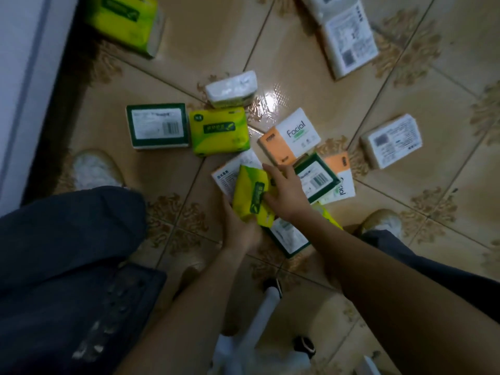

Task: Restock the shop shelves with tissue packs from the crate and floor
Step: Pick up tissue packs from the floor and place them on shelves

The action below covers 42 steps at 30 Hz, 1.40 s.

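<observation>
Yellow-green wrapping marks the held tissue pack (253, 197), which is raised a little above the tiled floor (189, 63), tilted, in the middle of the view. It is gripped from below by the left hand (240, 230), whose fingers are hidden behind the pack. The right hand (285, 194) is laid against its upper right side with the fingers stretched out almost straight and the thumb touching the wrapper; nothing is clasped by it.

Directly under the held pack a white printed pack (230, 171) is partly covered. Just beside the right hand's fingertips a green-bordered barcode pack (316, 180) is stacked across an orange and white pack (342, 180). A lower green-bordered pack (286, 236) is seen beneath the right wrist. Beyond these, a pack lettered "Facial" (290, 136) lies flat.

Further away, a second yellow-green pack (219, 131) is set touching a left green-bordered pack (157, 125), and a plain white pack (231, 89) is placed just beyond them. Well apart on the right a white labelled pack (391, 140) is found, and a far white pack (349, 41) at the top edge. A corner yellow-green pack (125, 21) is seen at the top left, beside a pale upright panel (19, 77).

Light shoes (94, 169) and dark trousers (67, 253) are visible on either side of the arms.
</observation>
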{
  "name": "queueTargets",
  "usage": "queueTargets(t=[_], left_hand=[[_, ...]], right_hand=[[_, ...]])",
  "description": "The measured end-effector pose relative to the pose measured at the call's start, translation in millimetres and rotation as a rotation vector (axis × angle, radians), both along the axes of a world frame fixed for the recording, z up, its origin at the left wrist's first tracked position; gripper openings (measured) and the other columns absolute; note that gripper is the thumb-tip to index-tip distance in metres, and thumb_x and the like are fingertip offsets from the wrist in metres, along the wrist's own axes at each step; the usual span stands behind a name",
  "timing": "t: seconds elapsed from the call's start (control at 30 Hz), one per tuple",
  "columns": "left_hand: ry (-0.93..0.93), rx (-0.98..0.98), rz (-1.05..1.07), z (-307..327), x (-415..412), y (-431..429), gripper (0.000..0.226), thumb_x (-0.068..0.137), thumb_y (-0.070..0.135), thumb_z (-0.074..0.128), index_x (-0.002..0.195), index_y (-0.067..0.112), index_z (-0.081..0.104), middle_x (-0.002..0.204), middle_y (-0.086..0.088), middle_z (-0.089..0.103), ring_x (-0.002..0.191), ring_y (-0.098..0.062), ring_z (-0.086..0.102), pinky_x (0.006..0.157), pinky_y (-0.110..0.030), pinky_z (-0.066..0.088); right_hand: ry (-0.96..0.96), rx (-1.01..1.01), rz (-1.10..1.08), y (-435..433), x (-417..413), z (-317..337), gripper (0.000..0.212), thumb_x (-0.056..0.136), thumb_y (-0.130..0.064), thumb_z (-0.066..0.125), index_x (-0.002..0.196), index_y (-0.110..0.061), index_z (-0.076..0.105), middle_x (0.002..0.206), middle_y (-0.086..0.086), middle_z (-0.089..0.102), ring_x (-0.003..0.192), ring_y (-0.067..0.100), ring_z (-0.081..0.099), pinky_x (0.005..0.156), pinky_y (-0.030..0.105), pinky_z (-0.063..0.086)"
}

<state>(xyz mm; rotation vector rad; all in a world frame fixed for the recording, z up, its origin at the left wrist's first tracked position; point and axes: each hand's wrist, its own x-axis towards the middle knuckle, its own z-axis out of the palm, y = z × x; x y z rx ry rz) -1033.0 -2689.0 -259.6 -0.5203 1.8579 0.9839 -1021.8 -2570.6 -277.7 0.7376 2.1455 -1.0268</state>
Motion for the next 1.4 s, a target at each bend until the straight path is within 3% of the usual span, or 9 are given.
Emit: queueTargets(t=[0.1,0.2,0.37,0.5,0.63,0.8,0.97,1.1,1.4], left_hand=[[0.074,-0.030,0.120,26.5,-21.2,1.6,0.067,0.086,-0.005,0.056,0.144,0.007,0.025,0.141,-0.013,0.040,0.126,-0.024,0.043,0.094,-0.021,0.039],[0.226,0.039,0.213,71.4,-49.5,4.3,0.057,0.080,-0.006,0.059,0.132,0.005,0.039,0.123,-0.007,0.052,0.110,-0.017,0.051,0.089,-0.021,0.042],[0.286,0.184,0.424,170.4,-114.9,13.8,0.063,0.087,0.000,0.058,0.140,0.005,0.025,0.132,-0.021,0.050,0.117,-0.032,0.054,0.101,-0.051,0.042],[0.488,0.367,0.438,259.3,-153.9,13.5,0.053,0.087,-0.002,0.056,0.134,0.004,0.034,0.128,-0.022,0.053,0.114,-0.028,0.054,0.102,-0.048,0.042],[0.772,0.440,0.399,336.0,-192.9,-3.1,0.066,0.072,0.030,0.060,0.133,0.014,0.041,0.131,-0.015,0.052,0.119,-0.030,0.052,0.102,-0.051,0.042],[1.105,0.416,0.341,479.8,-214.7,-50.4,0.045,0.088,0.016,0.056,0.132,0.012,0.046,0.133,-0.015,0.045,0.122,-0.028,0.045,0.104,-0.033,0.036],[1.339,0.357,0.315,559.2,-230.5,-92.2,0.040,0.090,0.009,0.054,0.130,0.009,0.049,0.127,-0.020,0.038,0.109,-0.028,0.049,0.093,-0.016,0.031],[1.391,0.287,0.324,603.1,-267.0,-124.8,0.043,0.092,0.013,0.053,0.134,0.011,0.045,0.114,-0.009,0.033,0.071,-0.004,0.043,0.082,-0.009,0.029],[1.467,0.084,0.318,638.3,-417.0,-182.5,0.042,0.092,0.022,0.054,0.132,0.012,0.048,0.113,-0.004,0.043,0.090,-0.013,0.046,0.079,-0.015,0.034]], right_hand=[[0.030,0.028,-0.059,10.2,-19.0,40.3,0.064,0.084,-0.018,0.059,0.143,-0.020,0.034,0.131,0.017,0.036,0.120,0.034,0.034,0.100,0.039,0.033],[0.077,0.031,-0.132,19.7,-46.7,104.3,0.060,0.085,-0.017,0.060,0.141,-0.018,0.037,0.127,0.018,0.037,0.120,0.034,0.038,0.101,0.035,0.032],[0.248,0.066,-0.189,23.9,-99.8,231.6,0.055,0.090,-0.017,0.055,0.141,-0.012,0.036,0.126,0.018,0.039,0.118,0.029,0.045,0.092,0.022,0.029],[0.493,0.156,-0.117,12.1,-129.1,325.3,0.053,0.091,-0.018,0.052,0.141,-0.014,0.035,0.132,0.016,0.043,0.121,0.030,0.044,0.096,0.032,0.034],[0.768,0.199,-0.092,-6.8,-165.3,415.7,0.045,0.090,-0.010,0.054,0.135,-0.008,0.044,0.123,0.020,0.050,0.117,0.033,0.047,0.094,0.027,0.031],[1.042,0.187,-0.052,-53.9,-196.8,534.4,0.045,0.089,-0.008,0.055,0.133,-0.005,0.045,0.126,0.019,0.051,0.115,0.033,0.050,0.099,0.034,0.036],[1.159,0.135,-0.024,-86.1,-218.0,596.3,0.050,0.091,-0.015,0.053,0.139,-0.012,0.038,0.129,0.012,0.031,0.101,0.018,0.043,0.077,0.007,0.025],[1.197,0.006,0.002,-115.3,-262.7,635.7,0.050,0.090,-0.016,0.052,0.139,-0.015,0.039,0.126,0.009,0.031,0.099,0.012,0.038,0.089,0.016,0.031],[1.238,-0.087,0.086,-158.5,-430.8,656.2,0.044,0.090,-0.017,0.053,0.133,-0.017,0.044,0.133,0.005,0.047,0.120,0.021,0.045,0.090,0.028,0.038]])
